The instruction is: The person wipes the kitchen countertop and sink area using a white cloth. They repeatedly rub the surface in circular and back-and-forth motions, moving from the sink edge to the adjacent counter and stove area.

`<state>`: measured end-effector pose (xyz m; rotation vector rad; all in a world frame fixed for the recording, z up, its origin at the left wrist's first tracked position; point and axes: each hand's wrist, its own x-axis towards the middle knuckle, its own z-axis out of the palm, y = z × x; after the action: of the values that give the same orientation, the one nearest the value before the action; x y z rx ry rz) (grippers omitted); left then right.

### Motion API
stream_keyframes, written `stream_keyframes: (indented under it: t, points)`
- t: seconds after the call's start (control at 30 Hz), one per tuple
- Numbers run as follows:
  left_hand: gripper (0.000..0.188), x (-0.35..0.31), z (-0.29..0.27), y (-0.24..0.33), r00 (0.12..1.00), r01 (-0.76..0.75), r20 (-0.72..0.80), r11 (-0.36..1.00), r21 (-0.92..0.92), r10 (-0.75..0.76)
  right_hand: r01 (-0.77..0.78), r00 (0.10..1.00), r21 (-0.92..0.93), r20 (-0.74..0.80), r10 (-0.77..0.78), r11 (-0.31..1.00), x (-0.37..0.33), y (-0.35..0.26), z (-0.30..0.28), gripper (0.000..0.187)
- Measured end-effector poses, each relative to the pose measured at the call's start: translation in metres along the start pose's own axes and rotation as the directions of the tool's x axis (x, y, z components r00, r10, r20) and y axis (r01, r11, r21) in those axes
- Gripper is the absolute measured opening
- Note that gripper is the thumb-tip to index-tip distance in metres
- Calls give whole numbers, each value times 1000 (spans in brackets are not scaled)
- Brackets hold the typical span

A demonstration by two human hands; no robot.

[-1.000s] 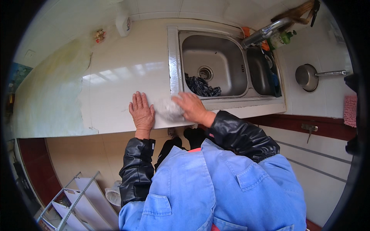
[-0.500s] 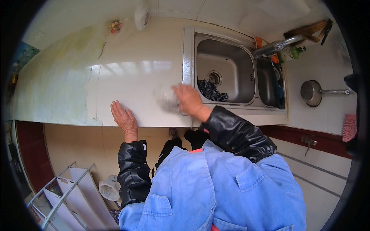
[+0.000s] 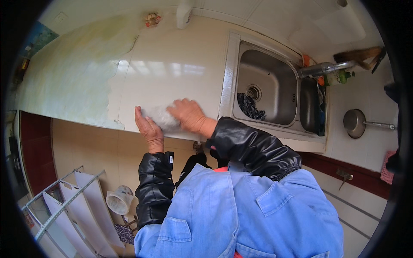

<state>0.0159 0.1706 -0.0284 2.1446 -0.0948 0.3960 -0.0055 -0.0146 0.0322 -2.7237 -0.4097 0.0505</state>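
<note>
In the head view, I had the right hand (image 3: 189, 115) low over the desk (image 3: 180, 45), its fingers bent and closed on the right side of a pale wad (image 3: 165, 118). The wad lay on the desk near its front edge, between the two hands; blur kept me from telling whether it was cloth or plastic. I judged that the right hand held it from above so that it could be pressed flat against the surface. The left hand (image 3: 150, 129) was just beside the wad's left side, fingers stretched out and gripping nothing I could see, perhaps placed there as a stop or a support.

To the right, a dark crumpled cloth (image 3: 249, 107) lay in the steel sink (image 3: 282, 71), out of the hands' way. The tap (image 3: 325, 69) leaned over the smaller basin, and a small pan (image 3: 354, 123) stood beyond, likely set aside to leave room.
</note>
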Motion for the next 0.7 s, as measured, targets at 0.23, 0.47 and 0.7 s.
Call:
stream_keyframes:
  t: [0.23, 0.47, 0.7]
  points:
    - [53, 1, 4, -1, 998, -67, -9, 991, 117, 69, -346, 919, -214, -273, 284, 914, 59, 45, -13, 35]
    - [53, 1, 6, -11, 998, 49, -41, 998, -44, -51, -13, 993, -30, -121, 9, 999, 46, -35, 15, 39]
    - [55, 2, -7, -5, 997, 64, 37, 996, -62, -62, -17, 1000, 55, 1, 17, 998, 3, 7, -4, 59]
